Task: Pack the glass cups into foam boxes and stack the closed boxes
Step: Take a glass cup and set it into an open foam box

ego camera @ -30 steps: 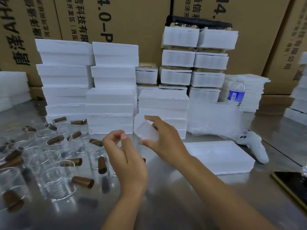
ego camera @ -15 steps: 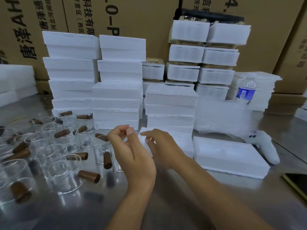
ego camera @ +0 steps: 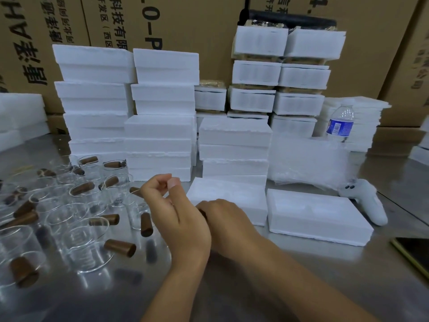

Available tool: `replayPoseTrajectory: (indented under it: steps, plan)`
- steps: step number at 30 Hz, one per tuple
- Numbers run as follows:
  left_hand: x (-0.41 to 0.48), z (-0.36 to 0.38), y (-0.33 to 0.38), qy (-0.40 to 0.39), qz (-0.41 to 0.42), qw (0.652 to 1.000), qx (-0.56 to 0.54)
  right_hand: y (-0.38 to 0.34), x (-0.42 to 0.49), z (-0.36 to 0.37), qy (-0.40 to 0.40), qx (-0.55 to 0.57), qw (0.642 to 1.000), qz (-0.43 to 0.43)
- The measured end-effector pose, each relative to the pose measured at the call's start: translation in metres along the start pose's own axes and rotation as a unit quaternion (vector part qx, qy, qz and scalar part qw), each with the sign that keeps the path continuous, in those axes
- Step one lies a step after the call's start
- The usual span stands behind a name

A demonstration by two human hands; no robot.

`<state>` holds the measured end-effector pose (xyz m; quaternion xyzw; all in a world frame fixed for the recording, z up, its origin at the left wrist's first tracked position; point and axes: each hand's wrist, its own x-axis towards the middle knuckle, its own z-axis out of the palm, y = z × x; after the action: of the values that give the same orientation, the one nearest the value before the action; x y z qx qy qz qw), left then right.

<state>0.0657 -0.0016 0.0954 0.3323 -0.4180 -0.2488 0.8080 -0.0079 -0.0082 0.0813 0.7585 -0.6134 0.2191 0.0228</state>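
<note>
Closed white foam boxes (ego camera: 160, 145): many stood stacked rearward. Clear brown-handled glass cups (ego camera: 76, 219): many stood unpacked at left (much remained). Left hand (ego camera: 176, 212) was curled, seemingly empty; right hand (ego camera: 226, 220) lay against it, grip indiscernible.

The left forearm (ego camera: 171, 291) and right forearm (ego camera: 290, 275) come in from the bottom edge and meet mid-frame. The left hand (ego camera: 178, 217) is raised on its edge, with its fingers curled toward the palm, the thumb upright beside the index finger, and nothing visible in its grasp. The right hand (ego camera: 227, 221) lies lower, back upward, with its fingertips hidden behind the left.
</note>
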Motion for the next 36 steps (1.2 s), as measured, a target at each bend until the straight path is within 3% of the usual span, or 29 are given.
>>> replayPoseTrajectory:
  steps: [5,8,11,13,15,18,21,24,26,31,36]
  plan:
    - [-0.002,0.000,0.000,-0.019,0.005,1.000,0.006,0.015,-0.018,-0.045,0.102,0.133,0.984,0.056]
    - [-0.004,0.000,-0.001,-0.119,-0.075,0.990,0.009,0.033,-0.035,-0.071,0.120,0.239,0.961,0.063]
    - [-0.006,0.002,0.000,-0.283,-0.208,0.935,-0.041,0.049,-0.051,-0.084,0.102,0.289,0.949,0.074]
    - [-0.009,0.004,0.001,-0.342,-0.307,0.882,-0.102,0.059,-0.060,-0.087,0.089,0.295,0.947,0.084]
    - [-0.013,0.006,0.000,-0.350,-0.380,0.839,-0.170,0.065,-0.067,-0.087,0.063,0.308,0.945,0.085]
    - [-0.016,0.007,-0.005,-0.314,-0.431,0.816,-0.223,0.079,-0.069,-0.096,0.044,0.317,0.943,0.094]
    - [-0.012,0.004,-0.010,-0.278,-0.447,0.816,-0.238,0.120,-0.050,-0.111,0.143,0.270,0.937,0.168]
    - [-0.008,0.003,-0.013,-0.256,-0.450,0.819,-0.248,0.174,-0.028,-0.123,0.218,0.130,0.937,0.241]
    - [-0.008,0.003,-0.015,-0.255,-0.447,0.820,-0.249,0.208,-0.021,-0.123,0.195,0.052,0.939,0.278]
    - [-0.007,0.003,-0.019,-0.270,-0.439,0.820,-0.248,0.255,-0.023,-0.102,0.039,-0.108,0.923,0.368]
    - [-0.007,0.007,-0.019,-0.267,-0.444,0.818,-0.251,0.260,-0.014,-0.100,0.041,-0.198,0.912,0.357]
